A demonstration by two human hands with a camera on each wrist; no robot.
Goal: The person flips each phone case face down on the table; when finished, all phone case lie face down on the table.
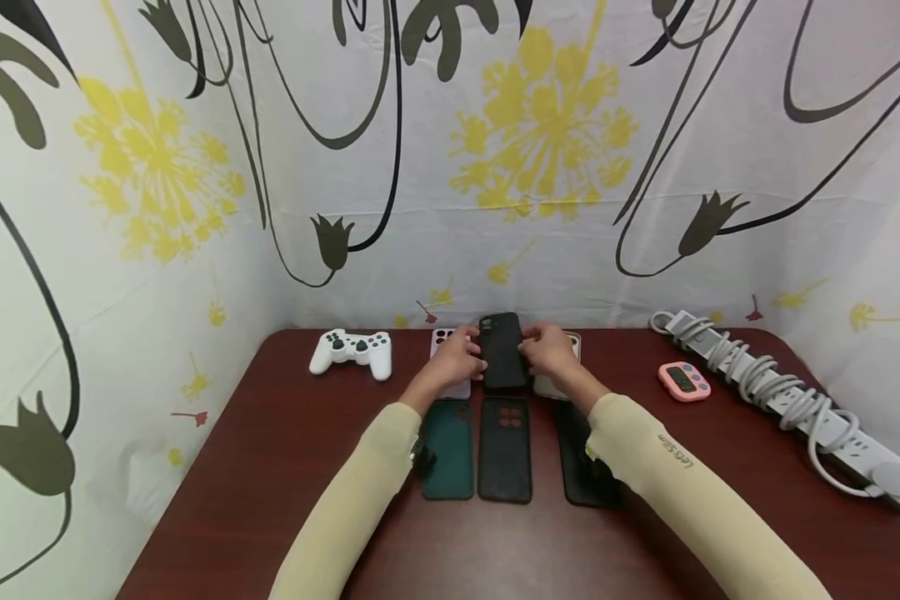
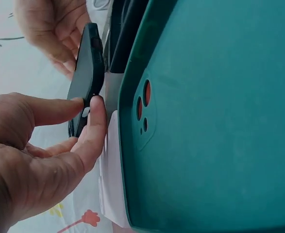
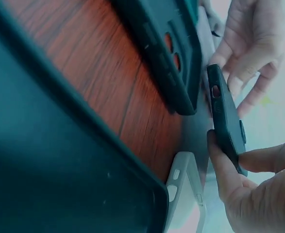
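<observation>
Both hands hold a black phone case (image 1: 502, 352) by its sides, tilted at the back of the table. My left hand (image 1: 456, 360) pinches one long edge between thumb and fingers, and in the left wrist view its thumb presses the face. My right hand (image 3: 259, 189) pinches the opposite edge. A lilac phone case (image 1: 461, 390) lies under the left hand; a whitish one (image 1: 546, 387) lies beneath the right hand. Nearer me are a teal phone case (image 1: 448, 454), a dark phone case (image 1: 505, 462) with camera holes, and another black case (image 1: 579, 471) partly hidden by the right sleeve.
On the dark red table (image 1: 270, 467), a white game controller (image 1: 352, 348) stands at back left. To the right are a pink digital timer (image 1: 684, 382) and a long power strip (image 1: 787, 404) wound with its cord. A patterned cloth (image 1: 435, 167) hangs right behind the table.
</observation>
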